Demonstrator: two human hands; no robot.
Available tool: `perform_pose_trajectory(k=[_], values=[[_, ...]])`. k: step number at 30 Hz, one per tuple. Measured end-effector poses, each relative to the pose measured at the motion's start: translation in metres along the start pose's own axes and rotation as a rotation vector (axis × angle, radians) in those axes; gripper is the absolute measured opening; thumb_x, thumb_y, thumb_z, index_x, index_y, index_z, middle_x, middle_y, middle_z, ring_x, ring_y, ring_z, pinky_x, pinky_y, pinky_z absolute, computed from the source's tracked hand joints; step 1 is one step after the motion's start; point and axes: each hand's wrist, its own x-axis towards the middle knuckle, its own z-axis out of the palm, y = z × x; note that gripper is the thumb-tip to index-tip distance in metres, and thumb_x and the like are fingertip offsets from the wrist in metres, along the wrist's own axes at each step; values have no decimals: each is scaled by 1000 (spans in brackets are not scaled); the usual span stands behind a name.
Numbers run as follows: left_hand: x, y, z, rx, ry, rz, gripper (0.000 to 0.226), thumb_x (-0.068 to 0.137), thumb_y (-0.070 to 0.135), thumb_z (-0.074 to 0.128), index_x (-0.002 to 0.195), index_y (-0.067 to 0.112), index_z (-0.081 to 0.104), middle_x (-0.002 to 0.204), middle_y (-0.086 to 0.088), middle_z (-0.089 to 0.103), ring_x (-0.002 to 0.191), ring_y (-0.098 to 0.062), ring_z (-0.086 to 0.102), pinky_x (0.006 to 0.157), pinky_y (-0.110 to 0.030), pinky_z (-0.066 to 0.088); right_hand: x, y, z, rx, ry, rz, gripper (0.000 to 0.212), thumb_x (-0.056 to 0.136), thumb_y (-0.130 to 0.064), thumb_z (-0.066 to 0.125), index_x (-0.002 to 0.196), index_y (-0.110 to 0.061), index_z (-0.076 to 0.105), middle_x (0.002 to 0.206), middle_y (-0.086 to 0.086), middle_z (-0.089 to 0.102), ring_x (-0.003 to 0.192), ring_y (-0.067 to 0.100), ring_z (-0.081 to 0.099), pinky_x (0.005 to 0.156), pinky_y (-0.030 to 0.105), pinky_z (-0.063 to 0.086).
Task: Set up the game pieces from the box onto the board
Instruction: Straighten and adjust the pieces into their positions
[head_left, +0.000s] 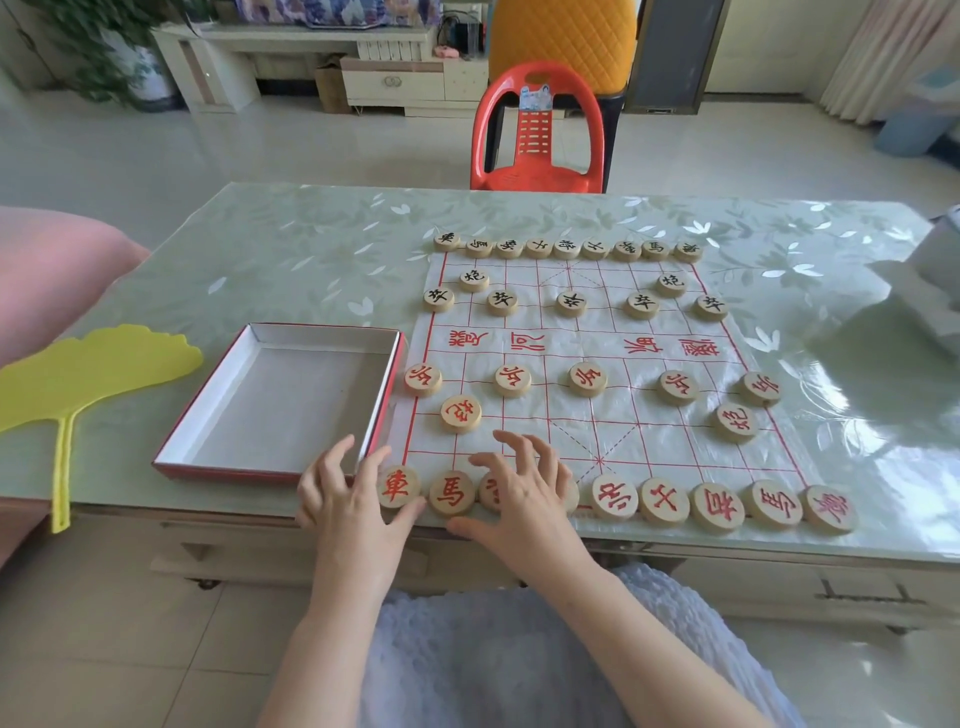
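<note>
A white paper board (582, 353) with red grid lines lies on the table. Round wooden pieces with black characters (570, 303) fill its far rows. Pieces with red characters (587, 379) fill the near rows. My left hand (348, 493) hovers with fingers spread at the board's near left corner, beside the leftmost red piece (397, 487). My right hand (524, 488) rests spread over two pieces of the near row, partly hiding them. The red-edged box (280, 400) stands left of the board with nothing visible inside.
A yellow leaf-shaped fan (88, 374) lies at the table's left. A red plastic chair (540, 130) stands beyond the far edge. A pale tissue box (930, 280) sits at the right. The table's glossy cover (311, 244) has a leaf pattern.
</note>
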Motion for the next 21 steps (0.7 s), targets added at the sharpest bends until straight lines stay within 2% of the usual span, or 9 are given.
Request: perform_pose_trajectory(k=[3, 5, 9, 13, 16, 19, 21], values=[[-2, 9, 1, -66, 54, 152, 45, 70, 26, 78, 112, 20, 63, 127, -4, 53, 122, -32, 40, 96, -45, 34, -10, 21, -25, 54, 56, 80, 63, 70, -52, 69, 126, -35, 45, 142, -10, 25, 131, 10, 8, 103, 32, 11], [-7, 19, 5, -95, 18, 252, 39, 72, 24, 76, 109, 19, 65, 119, 1, 59, 119, -27, 45, 97, -39, 33, -20, 37, -43, 90, 112, 142, 59, 70, -46, 72, 123, -34, 49, 140, -10, 32, 130, 11, 14, 101, 31, 13], [-13, 40, 14, -116, -146, 368, 44, 79, 32, 68, 121, 28, 57, 124, 14, 54, 127, -13, 36, 103, -29, 20, -31, 53, -60, 55, 91, 162, 56, 71, -43, 72, 122, -35, 51, 139, -12, 35, 129, 12, 16, 99, 30, 14], [-10, 50, 20, -135, -263, 385, 50, 84, 27, 63, 130, 35, 46, 133, 19, 47, 134, -7, 25, 108, -35, 19, -34, 55, -60, -25, 78, 156, 62, 66, -57, 69, 121, -37, 49, 133, -14, 33, 126, 13, 16, 96, 28, 9], [-8, 51, 21, -104, -270, 399, 51, 84, 21, 61, 130, 38, 46, 135, 19, 45, 136, -4, 22, 101, -29, 13, -31, 54, -55, -76, 80, 139, 66, 64, -64, 65, 120, -35, 48, 127, -12, 36, 121, 16, 20, 96, 32, 14], [-7, 49, 24, -95, -262, 404, 48, 82, 23, 64, 126, 37, 51, 130, 20, 50, 133, -5, 28, 98, -29, 12, -24, 51, -49, -111, 76, 132, 65, 62, -69, 63, 113, -32, 49, 118, -10, 38, 112, 17, 24, 89, 30, 17], [-6, 47, 25, -63, -243, 413, 46, 80, 31, 66, 123, 37, 54, 124, 20, 53, 127, -7, 34, 95, -31, 16, -21, 49, -45, -140, 69, 139, 65, 62, -69, 63, 111, -30, 48, 113, -9, 38, 108, 17, 25, 85, 30, 16]])
